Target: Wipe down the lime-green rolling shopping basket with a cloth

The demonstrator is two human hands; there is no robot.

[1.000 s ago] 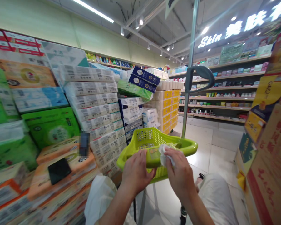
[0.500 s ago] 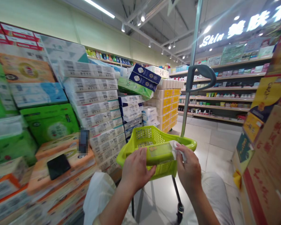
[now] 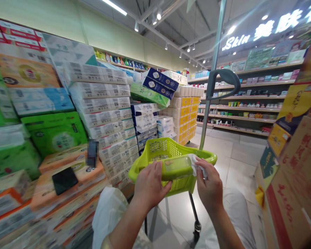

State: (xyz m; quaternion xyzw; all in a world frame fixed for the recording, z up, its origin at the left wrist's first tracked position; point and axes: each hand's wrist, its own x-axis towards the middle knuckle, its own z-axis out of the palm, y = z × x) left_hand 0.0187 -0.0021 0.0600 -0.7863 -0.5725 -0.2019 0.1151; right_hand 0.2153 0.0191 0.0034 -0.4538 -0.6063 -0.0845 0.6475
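A lime-green shopping basket on a wheeled frame stands right in front of me. My left hand grips its near rim, fingers curled over the edge. My right hand pinches a white cloth and presses it against the rim at the basket's right near corner. The basket's grey handle rises on a metal pole behind it.
Stacks of packaged tissue and paper rolls fill the left. A black phone lies on an orange pack. Cardboard boxes stand on the right. Product shelves line the back, with tiled floor between.
My right hand with the cloth has slid from the middle of the near rim to its right corner. The view has shifted slightly upward.
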